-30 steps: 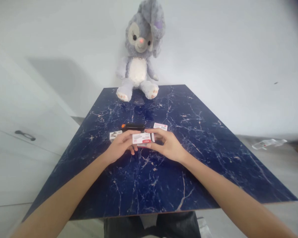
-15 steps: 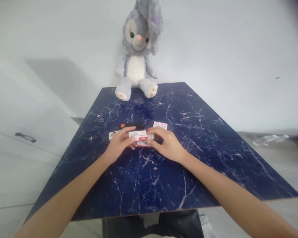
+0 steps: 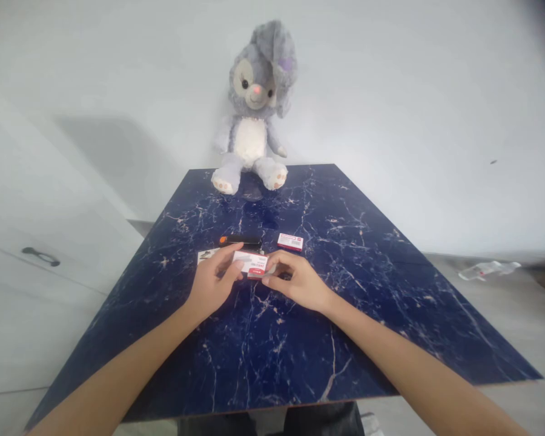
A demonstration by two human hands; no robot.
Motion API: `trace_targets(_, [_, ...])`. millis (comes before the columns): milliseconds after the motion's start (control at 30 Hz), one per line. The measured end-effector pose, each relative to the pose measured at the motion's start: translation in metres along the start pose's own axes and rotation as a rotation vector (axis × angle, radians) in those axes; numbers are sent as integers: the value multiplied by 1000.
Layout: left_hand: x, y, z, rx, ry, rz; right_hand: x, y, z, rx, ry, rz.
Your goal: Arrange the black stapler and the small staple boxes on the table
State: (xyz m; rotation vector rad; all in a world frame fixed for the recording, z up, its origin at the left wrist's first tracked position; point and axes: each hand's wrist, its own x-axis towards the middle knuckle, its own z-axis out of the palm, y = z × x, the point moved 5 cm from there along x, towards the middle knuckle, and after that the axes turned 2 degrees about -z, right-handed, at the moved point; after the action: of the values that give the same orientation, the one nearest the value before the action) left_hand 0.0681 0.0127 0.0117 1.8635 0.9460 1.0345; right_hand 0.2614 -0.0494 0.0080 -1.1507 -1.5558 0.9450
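Between my hands, a small white and red cardboard box is held just above the table. My left hand grips its left part, thumb on the printed face and fingers behind. The fingertips of my right hand pinch at the box's right end. Just behind lies a long black object with an orange end, its kind unclear. Beside my left fingers, a white card or box with a dark picture is partly covered. A second white and red box rests behind my right hand.
The blue marble-patterned table has a grey plush rabbit sitting at its far edge against the wall. To the left is a white cabinet with a dark handle. A clear plastic item lies beyond the right edge.
The pale part sticking out of the box's right end no longer shows. My right fingers have come closer to my left hand. The view has tilted up slightly.
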Motion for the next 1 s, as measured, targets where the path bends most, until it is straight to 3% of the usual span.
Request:
trace_targets(633, [10,-18,1,-196,-43,-132,-2,-4,-5,-213,133,-86])
trace_targets(800, [8,-15,0,-140,-39,-94,-1,-7,-12,-318,227,-94])
trace_targets(1000, [2,-11,-1,88,-43,-1,0,-11,-11,-343,221,-144])
